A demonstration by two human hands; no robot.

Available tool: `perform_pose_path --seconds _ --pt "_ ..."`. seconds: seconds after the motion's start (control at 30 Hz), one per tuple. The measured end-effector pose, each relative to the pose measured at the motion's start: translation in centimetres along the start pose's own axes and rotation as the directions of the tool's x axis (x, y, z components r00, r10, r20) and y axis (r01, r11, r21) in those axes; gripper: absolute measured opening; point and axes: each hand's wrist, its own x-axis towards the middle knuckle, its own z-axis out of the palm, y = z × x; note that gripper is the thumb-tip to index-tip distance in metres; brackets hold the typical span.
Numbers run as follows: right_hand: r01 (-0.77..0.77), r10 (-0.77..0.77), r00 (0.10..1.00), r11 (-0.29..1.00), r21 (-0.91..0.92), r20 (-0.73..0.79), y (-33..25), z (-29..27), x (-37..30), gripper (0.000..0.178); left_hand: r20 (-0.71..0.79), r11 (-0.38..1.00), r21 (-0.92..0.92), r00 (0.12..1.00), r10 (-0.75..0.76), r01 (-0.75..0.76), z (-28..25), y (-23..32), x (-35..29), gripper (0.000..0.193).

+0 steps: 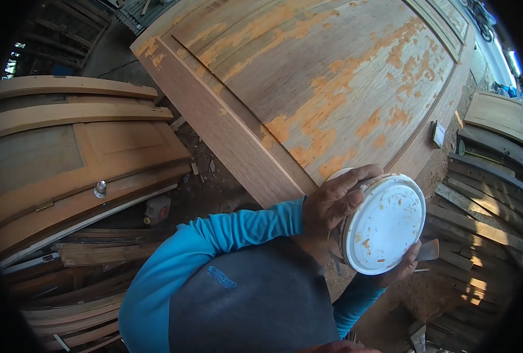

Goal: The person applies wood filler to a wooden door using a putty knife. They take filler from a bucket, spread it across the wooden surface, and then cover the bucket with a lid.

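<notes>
A round white lid (388,226) with orange smears sits on a tub, which is tilted up towards me. My left hand (339,200) is closed on the tub's upper left side, with the thumb by the lid's rim. At the lid's lower right edge is my right hand (401,272), partly hidden behind the tub. A scraper blade, like a putty knife (429,250), juts out beside its fingers; the handle is hidden. Beyond the tub lies a large wooden door panel (261,100) patched with orange filler (317,115).
Wooden doors (114,144) are stacked at the left, one with a silver door knob (100,189). Below them are a plastic jug (157,210) and long timber strips (96,315). A small rectangular piece (438,135) rests at the panel's right edge. Boards (479,217) lie at the right.
</notes>
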Motion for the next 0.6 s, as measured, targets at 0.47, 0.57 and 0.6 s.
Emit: perform_pose_path --seconds 0.47,0.57,0.6 --pt "-0.285 0.259 0.86 0.959 0.008 -0.44 1.6 1.7 -1.1 0.086 -0.018 0.628 0.771 0.989 -0.146 0.107 -14.7 -1.8 -1.9 0.076" --pt "-0.305 0.283 0.854 0.952 0.02 -0.437 1.4 3.7 -0.8 0.086 -0.005 0.572 0.816 0.991 -0.135 0.082 -16.2 -1.7 -2.0 0.08" --pt "-0.309 0.294 0.855 0.95 0.037 -0.427 1.0 4.2 -0.9 0.086 -0.025 0.526 0.845 0.991 -0.132 0.091 -17.1 -1.4 -1.8 0.081"
